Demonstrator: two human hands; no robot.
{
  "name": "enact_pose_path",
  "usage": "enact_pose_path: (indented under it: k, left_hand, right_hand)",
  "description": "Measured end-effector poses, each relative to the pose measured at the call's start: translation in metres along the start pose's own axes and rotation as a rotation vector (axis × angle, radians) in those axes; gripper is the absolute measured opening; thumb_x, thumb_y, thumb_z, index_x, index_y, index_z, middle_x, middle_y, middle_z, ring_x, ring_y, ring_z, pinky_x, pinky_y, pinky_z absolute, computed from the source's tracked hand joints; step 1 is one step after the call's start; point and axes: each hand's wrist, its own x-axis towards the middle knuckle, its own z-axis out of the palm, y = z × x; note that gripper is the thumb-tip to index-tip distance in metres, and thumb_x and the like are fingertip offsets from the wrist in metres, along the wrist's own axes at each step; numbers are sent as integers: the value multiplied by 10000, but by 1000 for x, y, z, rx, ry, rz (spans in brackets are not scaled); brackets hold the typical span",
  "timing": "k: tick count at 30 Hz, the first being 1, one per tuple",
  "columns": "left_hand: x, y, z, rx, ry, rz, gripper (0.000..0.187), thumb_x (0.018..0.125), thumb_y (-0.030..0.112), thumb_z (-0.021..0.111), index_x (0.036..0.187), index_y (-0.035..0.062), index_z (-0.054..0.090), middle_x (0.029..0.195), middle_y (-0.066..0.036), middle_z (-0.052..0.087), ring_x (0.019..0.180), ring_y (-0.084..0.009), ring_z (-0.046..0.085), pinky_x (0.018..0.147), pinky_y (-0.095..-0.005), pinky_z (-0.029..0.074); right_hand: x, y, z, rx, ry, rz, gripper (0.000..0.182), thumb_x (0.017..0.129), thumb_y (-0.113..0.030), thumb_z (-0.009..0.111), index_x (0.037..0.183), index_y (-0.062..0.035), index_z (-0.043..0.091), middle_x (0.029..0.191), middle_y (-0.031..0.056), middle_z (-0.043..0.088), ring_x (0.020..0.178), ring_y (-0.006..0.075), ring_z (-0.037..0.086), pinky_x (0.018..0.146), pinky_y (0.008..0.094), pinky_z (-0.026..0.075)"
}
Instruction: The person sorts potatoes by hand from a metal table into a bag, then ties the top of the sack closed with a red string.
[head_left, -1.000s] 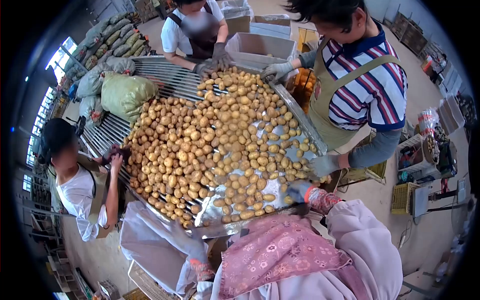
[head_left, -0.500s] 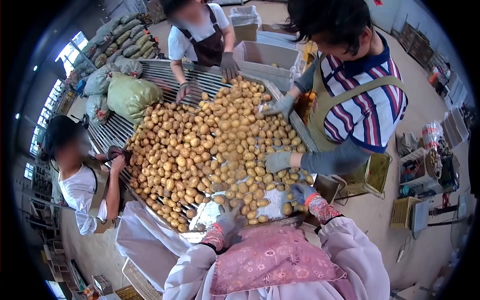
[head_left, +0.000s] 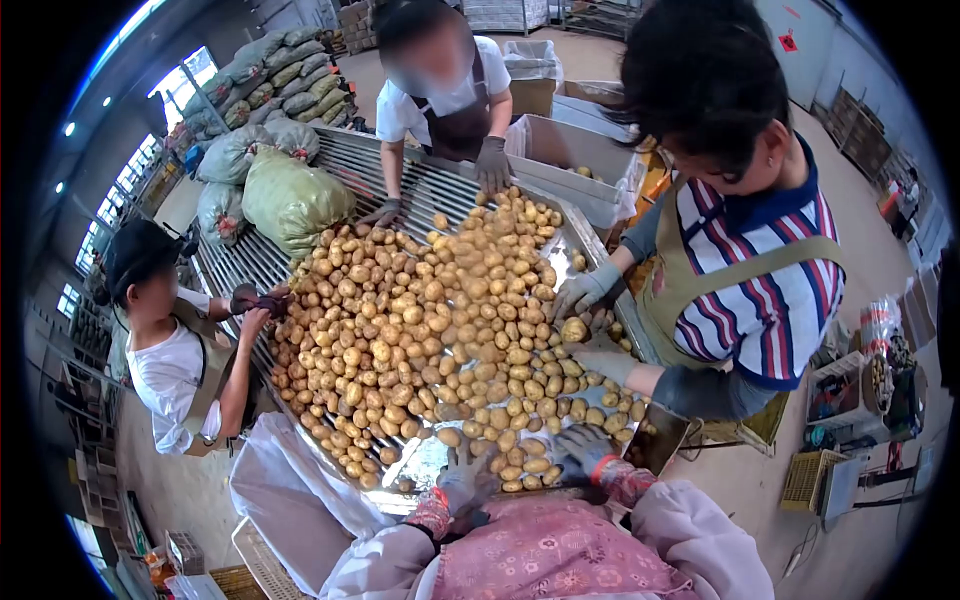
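A wide heap of potatoes (head_left: 400,310) covers the sorting table of metal bars (head_left: 365,165). My left hand (head_left: 462,477), in a grey glove with a patterned cuff, is at the table's near edge, fingers stretched toward the closest potatoes and apart. Gloved the same way, my right hand (head_left: 585,450) reaches over the near right part, its fingers extended beside several potatoes (head_left: 525,465) lying between my hands. No potato shows in the grip of either hand; the palms are hidden.
Across the right side a co-worker's gloved hands (head_left: 590,290) handle a potato. Another person's hands (head_left: 490,165) rest at the far edge; a third person stands left. Full sacks (head_left: 295,200) lie on the bars. White bins (head_left: 565,165) stand behind; a white cloth (head_left: 290,490) hangs near left.
My right hand has moved left and inward over the near potatoes, and its fingers are now spread. The co-worker's hands on the right have come together around a potato. The view has shifted.
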Motion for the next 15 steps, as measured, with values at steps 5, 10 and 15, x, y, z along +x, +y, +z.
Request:
enact_pose_path:
  k: [5, 10, 15]
  left_hand:
    - [-18, -30, 12, -45, 356, 182, 683, 855, 453, 618, 1423, 120, 438, 1448, -228, 412, 1256, -434, 442, 1024, -541, 370]
    - [-19, -38, 15, -45, 420, 160, 585, 826, 359, 631, 1322, 74, 509, 1356, -207, 504, 1221, -400, 491, 1020, -542, 368]
    - [-11, -53, 33, -28, 403, 157, 568, 848, 422, 648, 1322, 134, 524, 1380, -122, 510, 1205, -352, 523, 968, -541, 423]
  right_hand:
    - [-32, 21, 15, -132, 53, 99, 473, 824, -374, 635, 1260, -191, 605, 1429, 102, 480, 1293, 370, 442, 1040, 562, 329]
    - [-8, 5, 36, -298, 106, 200, 445, 806, -469, 627, 1162, -203, 665, 1323, 90, 558, 1233, 378, 472, 1015, 607, 319]
    - [22, -16, 38, -82, 230, 331, 333, 790, -350, 650, 1085, -195, 647, 1297, 74, 555, 1236, 413, 432, 1018, 610, 318]
